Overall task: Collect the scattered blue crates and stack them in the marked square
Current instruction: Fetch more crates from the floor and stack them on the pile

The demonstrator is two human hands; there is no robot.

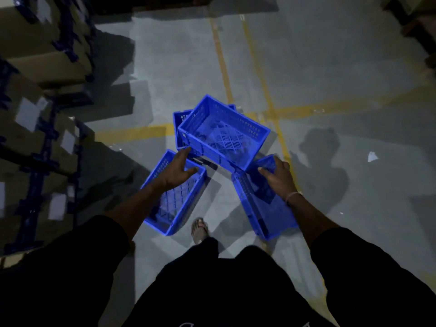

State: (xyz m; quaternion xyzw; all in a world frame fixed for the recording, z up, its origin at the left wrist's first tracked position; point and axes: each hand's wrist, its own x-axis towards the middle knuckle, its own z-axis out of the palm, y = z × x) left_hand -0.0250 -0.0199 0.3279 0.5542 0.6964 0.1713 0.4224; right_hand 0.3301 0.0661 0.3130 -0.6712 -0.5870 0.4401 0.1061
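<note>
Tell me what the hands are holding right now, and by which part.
Neither hand clearly holds anything. The left hand is spread open above the left crate; the right hand rests on the right crate at its far rim, grip uncertain.

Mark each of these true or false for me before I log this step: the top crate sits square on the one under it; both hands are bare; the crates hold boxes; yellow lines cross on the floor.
1. The top crate sits square on the lower crate. False: it lies skewed, and the lower crate's corner shows past its left side.
2. Both hands are bare. True: the left hand and the right hand wear no gloves.
3. The crates hold boxes. False: the top crate and the left crate show empty slatted bottoms.
4. Yellow lines cross on the floor. True.
</note>
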